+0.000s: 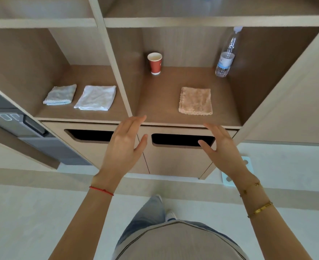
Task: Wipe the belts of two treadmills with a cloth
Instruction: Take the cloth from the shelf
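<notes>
Left hand point(124, 145) and right hand point(223, 151), grip wide, near fluffy square tan cloth point(195, 101).

Bright even light, soft shadows, wide-angle edge distortion

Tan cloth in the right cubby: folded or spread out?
Folded. The tan cloth lies flat on the shelf as a neat square, with stacked layer edges showing along its front. Neither hand touches it.
</notes>
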Motion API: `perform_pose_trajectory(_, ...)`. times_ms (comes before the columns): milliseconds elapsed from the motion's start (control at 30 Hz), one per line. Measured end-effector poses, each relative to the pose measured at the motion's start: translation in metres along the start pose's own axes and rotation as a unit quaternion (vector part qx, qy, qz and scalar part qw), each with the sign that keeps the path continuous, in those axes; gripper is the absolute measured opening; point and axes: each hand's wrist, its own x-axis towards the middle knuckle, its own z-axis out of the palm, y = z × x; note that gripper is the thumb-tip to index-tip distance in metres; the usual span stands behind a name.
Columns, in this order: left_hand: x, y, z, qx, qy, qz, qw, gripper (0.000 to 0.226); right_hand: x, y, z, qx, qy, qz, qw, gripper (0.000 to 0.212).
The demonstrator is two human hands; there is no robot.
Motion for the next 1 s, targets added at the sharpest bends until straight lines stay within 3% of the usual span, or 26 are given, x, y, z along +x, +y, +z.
perform_pose_trajectory(300,0.105,-0.044,0.072,-0.007,-0.048,0.032,0.998,0.046,0.088,0.025,0.034,0.009,0.0,0.057,0.998,0.05)
perform_pose_trajectory(467,0.151,-0.067,0.12,0.03,-0.096,0.045,0.994,0.048,0.147,0.04,0.037,-0.021,0.052,0.105,0.993,0.049)
perform_pose_trajectory(700,0.165,-0.078,0.167,0.077,-0.191,0.015,0.979,0.055,0.204,0.07,0.052,-0.097,0.04,0.194,0.975,0.063)
perform_pose_trajectory(867,0.163,-0.078,0.184,0.08,-0.202,-0.029,0.976,0.055,0.219,0.09,0.066,-0.141,-0.025,0.243,0.959,0.073)
perform_pose_trajectory(1000,0.162,-0.073,0.191,0.088,-0.189,-0.045,0.977,0.053,0.223,0.098,0.071,-0.139,-0.014,0.228,0.964,0.072)
